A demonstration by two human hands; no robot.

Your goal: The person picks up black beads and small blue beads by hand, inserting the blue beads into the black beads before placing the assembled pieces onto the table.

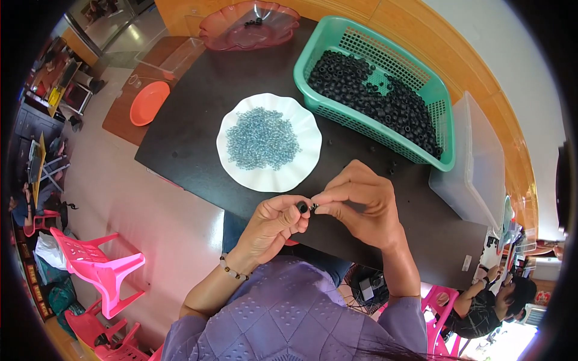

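Note:
Close in front of my body, my left hand (274, 225) grips a small black hollow cylinder (302, 207) between thumb and fingers, its round opening showing. Against it, my right hand (361, 201) pinches a tiny dark and shiny piece (313, 207), coil-like but too small to make out well. The two parts are at or very near each other. Just beyond the hands stands a white scalloped plate (310, 159) with a heap of tiny pale blue-grey pieces (262, 139).
A green plastic basket (367, 129) of black cylindrical parts (367, 84) stands at the far right of the dark table (186, 114). Beside it is a clear plastic bin (469, 168). A red translucent bowl (241, 33) sits far left. Loose black bits (391, 165) lie near the basket.

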